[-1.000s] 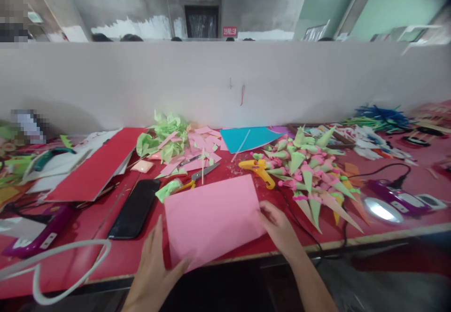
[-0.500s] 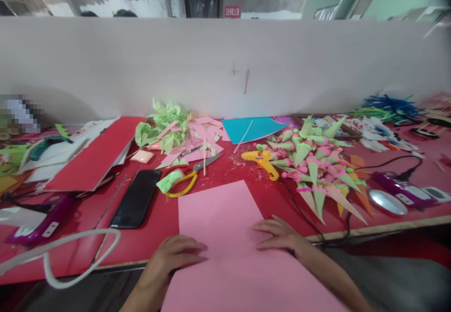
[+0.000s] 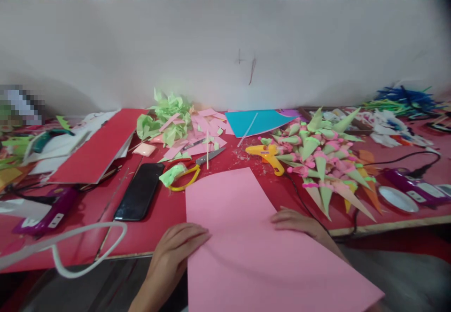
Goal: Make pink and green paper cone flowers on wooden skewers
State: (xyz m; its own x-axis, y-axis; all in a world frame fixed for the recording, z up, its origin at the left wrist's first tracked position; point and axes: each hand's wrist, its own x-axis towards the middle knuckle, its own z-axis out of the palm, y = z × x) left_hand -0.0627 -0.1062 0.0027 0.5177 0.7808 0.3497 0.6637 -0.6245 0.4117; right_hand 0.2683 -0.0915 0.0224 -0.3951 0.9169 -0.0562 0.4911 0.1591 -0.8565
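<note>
one long, pale-grey, upright partition panel (image 3: 141, 53) is set along the far side of the red-topped work table (image 3: 162, 230), probably so that one bench is divided from the next. on the table's near edge a large, plain pink sheet of paper or thin foam (image 3: 232, 204) is laid, its far end on the tabletop and its near part reaching past the edge towards the body, bowed and flared out to the right. a long, red, rectangular sheet (image 3: 98, 147) is rested over white papers at the left. to the right, a broad heap of pale-green and pink paper cones (image 3: 319, 161) is massed, apparently so that the middle is left to the pink sheet. a flat, teal-blue sheet (image 3: 259, 121) is laid near the panel.

the left hand (image 3: 179, 246) is placed at the pink sheet's left edge, fingers together and nearly straight; by the right hand (image 3: 299, 222) the opposite side is covered, fingers lightly bent over the top. both seem set there so that the bowed sheet is steadied from two sides; whether either thumb is closed beneath cannot be told.

a black, slab-shaped phone (image 3: 141, 192) is laid left of the pink sheet. beyond the sheet, a yellow plastic glue gun (image 3: 266, 154) and yellow-handled metal scissors (image 3: 201, 160) are rested, presumably for easy reach.
</note>
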